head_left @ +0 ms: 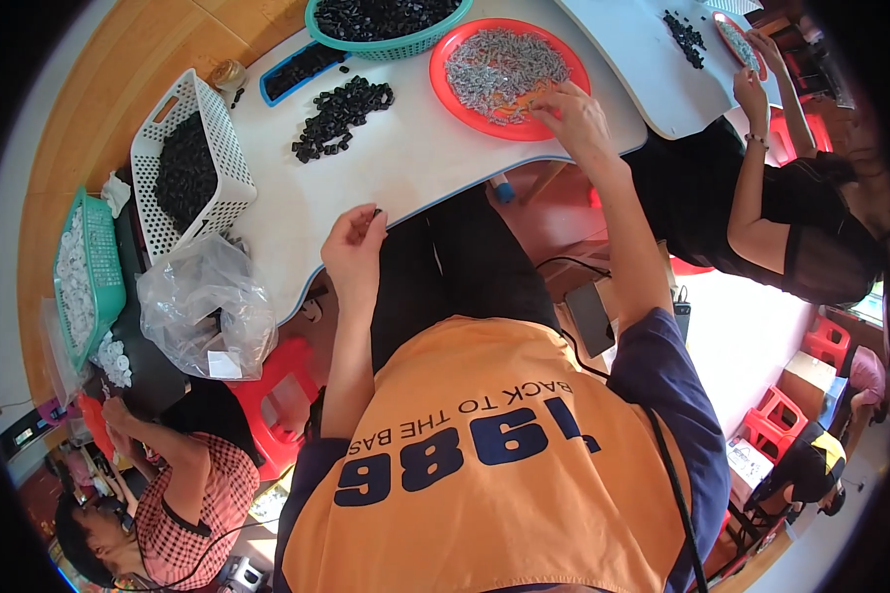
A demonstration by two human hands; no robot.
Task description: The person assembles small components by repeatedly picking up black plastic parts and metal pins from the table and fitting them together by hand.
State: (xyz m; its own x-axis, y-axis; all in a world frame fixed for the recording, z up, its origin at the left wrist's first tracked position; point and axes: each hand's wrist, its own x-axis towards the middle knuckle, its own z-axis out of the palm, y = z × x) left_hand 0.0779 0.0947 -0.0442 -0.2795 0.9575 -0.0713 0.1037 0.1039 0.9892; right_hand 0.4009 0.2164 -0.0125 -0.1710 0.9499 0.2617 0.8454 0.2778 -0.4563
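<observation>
Fingers of the right hand (583,127), hold unclear, sit near-right of the silvery pieces (502,64) in the red plate (439,87). Nearer, left of the plate, the left hand (353,247) pinches a black piece (377,211).

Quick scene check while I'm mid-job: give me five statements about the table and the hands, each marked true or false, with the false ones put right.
1. The right hand has its fingers over the red plate of silver parts. True.
2. The left hand holds a small dark piece at its fingertips. True.
3. The loose black pieces lie to the right of the red plate. False: they lie to its left.
4. The clear plastic bag is nearer the person than the white basket. True.
5. The white basket is full of silver parts. False: it holds black pieces.
</observation>
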